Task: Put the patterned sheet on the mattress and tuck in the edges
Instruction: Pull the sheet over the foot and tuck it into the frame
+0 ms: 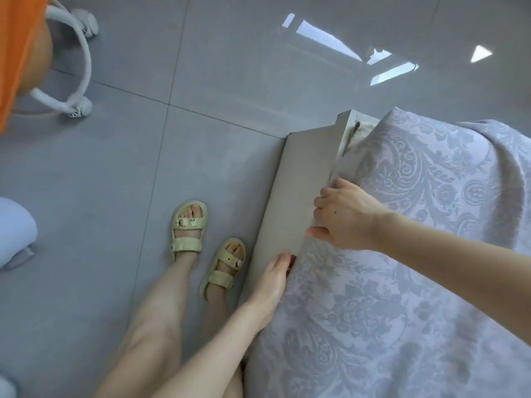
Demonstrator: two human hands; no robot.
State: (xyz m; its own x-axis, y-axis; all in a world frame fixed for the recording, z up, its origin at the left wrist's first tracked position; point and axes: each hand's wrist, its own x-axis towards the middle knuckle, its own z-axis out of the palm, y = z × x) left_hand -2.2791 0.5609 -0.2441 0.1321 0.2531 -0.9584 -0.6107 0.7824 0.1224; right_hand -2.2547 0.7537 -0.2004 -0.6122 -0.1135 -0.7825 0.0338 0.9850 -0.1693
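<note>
Soft, even daylight fills the room. The glossy grey tiled floor mirrors bright window patches as glare at the top right. Shadows are faint. Wide-angle bending curves the tile joints, and the orange cloth at the top-left edge is blurred.

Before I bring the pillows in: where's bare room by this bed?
Bare floor runs from the bed frame corner out to the chair base. Crowded beside the frame: sandalled feet, and left hand and right hand along the patterned sheet edge.
</note>
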